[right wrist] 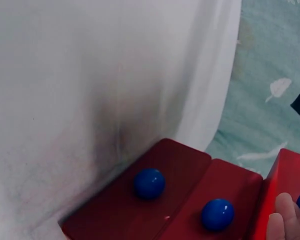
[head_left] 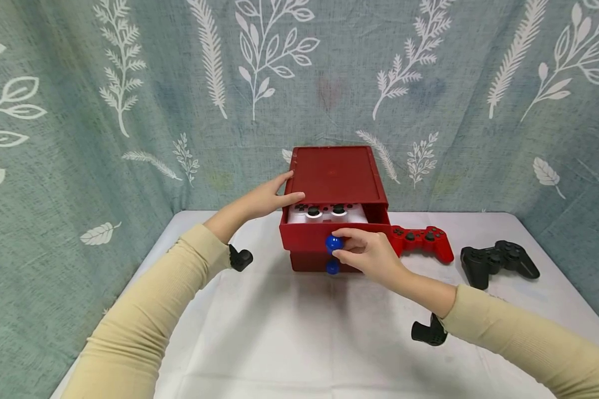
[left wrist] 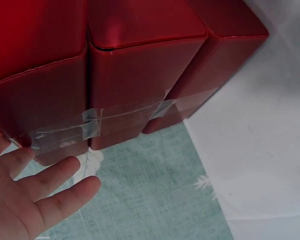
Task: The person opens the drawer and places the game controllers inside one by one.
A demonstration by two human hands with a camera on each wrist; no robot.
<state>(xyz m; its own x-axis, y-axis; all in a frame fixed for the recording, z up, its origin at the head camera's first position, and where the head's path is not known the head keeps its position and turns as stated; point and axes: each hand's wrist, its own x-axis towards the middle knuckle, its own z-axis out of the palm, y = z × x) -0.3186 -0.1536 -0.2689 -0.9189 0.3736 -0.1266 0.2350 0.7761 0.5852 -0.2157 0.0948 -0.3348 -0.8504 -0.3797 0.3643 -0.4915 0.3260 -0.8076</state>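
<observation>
A red drawer box point(head_left: 336, 174) stands at the back of the table with its top drawer point(head_left: 306, 238) partly out. Inside that drawer lies a white game controller point(head_left: 328, 218) with two black-topped thumbsticks. My right hand point(head_left: 374, 255) pinches the top drawer's round blue knob point(head_left: 334, 244) between thumb and fingers. Against the box's upper left edge rests my left hand point(head_left: 262, 200), thumb over the top and fingers along the side. Its fingers look extended in the left wrist view. Two lower blue knobs point(right wrist: 149, 183) sit on closed drawer fronts in the right wrist view.
Right of the box lie a red game controller point(head_left: 421, 242) and a black game controller point(head_left: 499, 261). A white cloth covers the table point(head_left: 259, 343). A leaf-patterned green curtain point(head_left: 329, 83) hangs behind and at both sides. Clear tape point(left wrist: 125, 112) runs across the box's side.
</observation>
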